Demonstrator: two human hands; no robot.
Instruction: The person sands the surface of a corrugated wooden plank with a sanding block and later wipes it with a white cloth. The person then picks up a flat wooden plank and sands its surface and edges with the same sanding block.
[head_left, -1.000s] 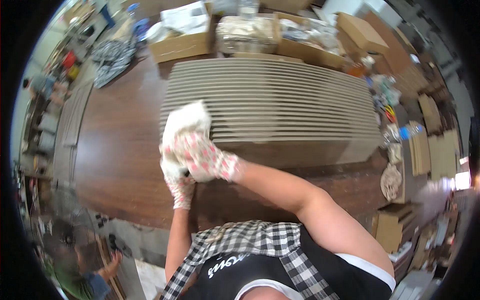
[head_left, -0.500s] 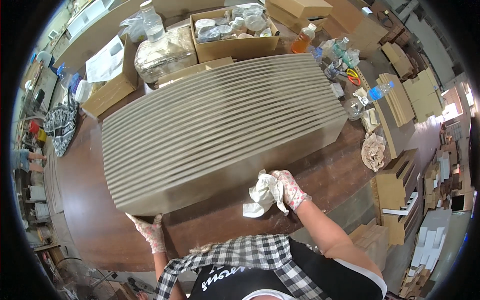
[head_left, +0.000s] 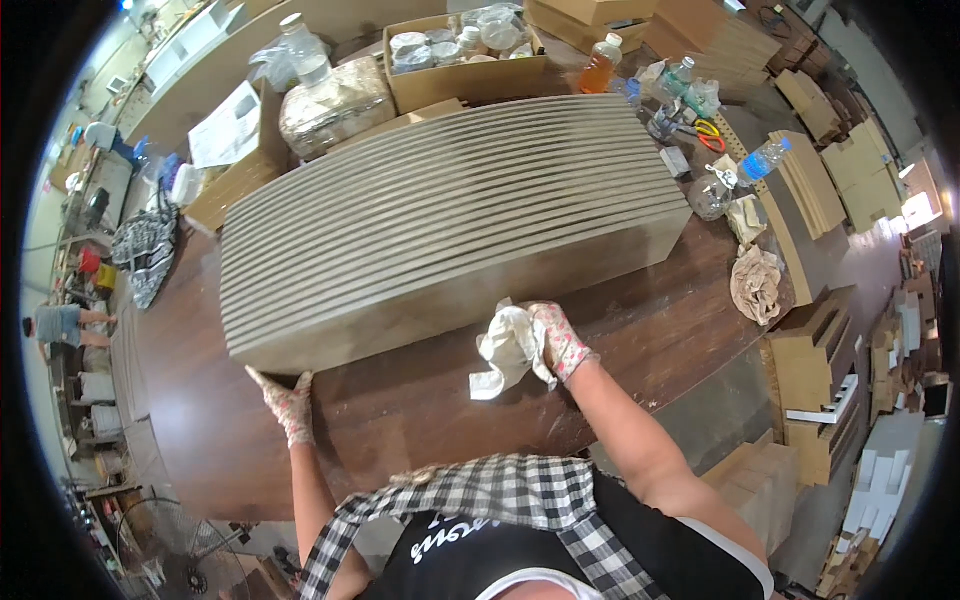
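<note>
A long, grey-brown ridged panel or stack [head_left: 450, 200] lies across the brown table, its many parallel ribs running left to right. At its near left corner is my left hand [head_left: 288, 405] in a white glove with a pink pattern. Thumb and fingers are spread apart there, the fingertips against the lower corner. In front of the long near side, my right hand [head_left: 562, 342], gloved alike, grips a crumpled white rag [head_left: 508, 350]. The rag hangs loosely to the left of the fingers, close to the panel's near face.
Behind stand an open carton [head_left: 465, 78] of wrapped round items, a wrapped bundle [head_left: 338, 108] and an orange-liquid bottle [head_left: 600, 66]. At right are scissors [head_left: 710, 136], a blue-labelled bottle [head_left: 765, 162] and a crumpled tan cloth [head_left: 756, 286]. A person [head_left: 68, 325] is far left.
The whole view has shifted a little. My right hand and the rag have moved slightly left along the near side. My left hand stays by the same corner.
</note>
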